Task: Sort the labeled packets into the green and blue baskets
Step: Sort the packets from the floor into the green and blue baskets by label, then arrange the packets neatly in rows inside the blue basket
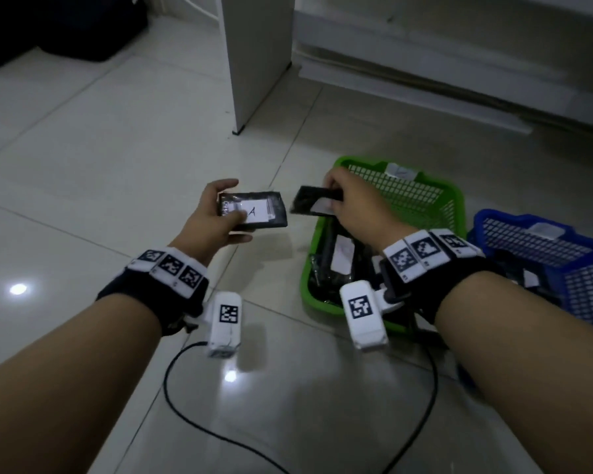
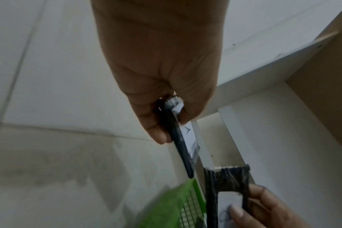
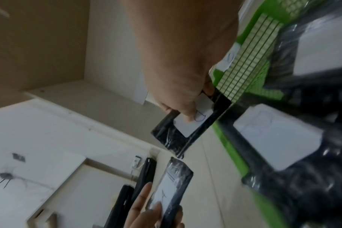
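My left hand [image 1: 237,200] grips a black packet [image 1: 254,211] whose white label reads "A", held above the floor tiles. In the left wrist view that hand [image 2: 172,128] pinches the same packet [image 2: 184,138] edge-on. My right hand [image 1: 334,196] pinches a second black packet [image 1: 310,201] with a white label, tilted over the left rim of the green basket [image 1: 457,206]. The right wrist view shows that hand [image 3: 185,114] with its thumb on the label, and a blue handwritten letter on this packet [image 3: 187,129]. The blue basket [image 1: 582,289] stands to the right of the green one.
Several labeled black packets [image 1: 339,258] lie in the green basket, and more [image 1: 528,278] in the blue one. A white furniture panel [image 1: 257,63] stands on the floor behind the hands. A black cable [image 1: 185,405] loops over the tiles near me. Dark bags [image 1: 48,22] sit at the far left.
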The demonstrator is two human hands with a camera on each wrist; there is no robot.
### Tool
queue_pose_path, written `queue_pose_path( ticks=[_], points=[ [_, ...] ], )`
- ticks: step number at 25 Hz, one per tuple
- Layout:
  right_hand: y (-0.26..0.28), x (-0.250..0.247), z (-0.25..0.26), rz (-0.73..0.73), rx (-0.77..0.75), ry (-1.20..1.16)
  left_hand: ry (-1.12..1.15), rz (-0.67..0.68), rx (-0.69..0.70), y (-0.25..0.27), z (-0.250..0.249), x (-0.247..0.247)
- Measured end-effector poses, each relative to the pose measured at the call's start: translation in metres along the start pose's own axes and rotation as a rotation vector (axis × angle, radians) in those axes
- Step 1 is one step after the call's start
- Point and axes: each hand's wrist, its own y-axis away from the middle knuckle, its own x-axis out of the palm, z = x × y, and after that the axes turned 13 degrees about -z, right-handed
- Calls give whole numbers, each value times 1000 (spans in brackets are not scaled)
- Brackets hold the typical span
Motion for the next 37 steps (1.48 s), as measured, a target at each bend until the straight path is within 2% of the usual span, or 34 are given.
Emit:
queue_pose_path(
  ticks=[2, 5, 8, 10, 15, 17, 21, 26, 30, 33, 37],
  points=[
    [3, -20, -27, -94, 138, 25, 9, -2, 30, 1, -4, 32],
    [15, -41, -63, -212, 268, 146, 17, 45, 35, 3, -4, 77],
    [23, -46, -81, -186, 361, 257, 20, 93, 27, 2, -3, 106],
    [22, -39, -84, -156, 393, 246, 1, 111, 29, 0, -4, 116],
    [17, -34, -85, 147, 390, 220, -46, 131, 82, -4, -11, 134],
    [24, -42, -79, 207, 408, 160, -17, 91, 57, 0, -12, 137],
    [43, -89, -92, 132, 439, 14, -72, 96, 39, 14, -17, 159],
    [75, -174, -136, 211, 326, 267, -183, 237, 104, 32, -47, 216],
    [103, -246, -178, 308, 319, 437, -380, 398, 182, 62, -69, 291],
    [120, -272, -206, 351, 341, 449, -437, 497, 191, 90, -53, 336],
    [145, -279, -253, 294, 406, 338, -553, 505, 175, 131, -6, 377]
  ],
)
